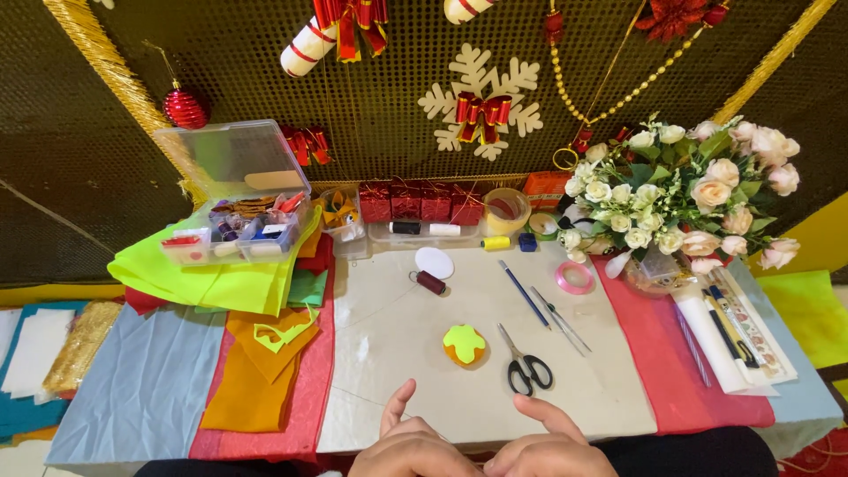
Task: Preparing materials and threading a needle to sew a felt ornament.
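Orange felt round topped with a lime green felt shape [464,344] lies at the centre of the frame on a pale work mat [389,353], untouched. Just right of it rest black-handled scissors [526,362], blades shut. At the bottom edge, the left hand [411,446] and right hand [543,446] sit side by side, empty, fingers loosely curled, thumbs raised. Stacked felt sheets in orange, red and grey [256,371] fill the lower left; a bouquet of pale roses [685,190] stands upper right.
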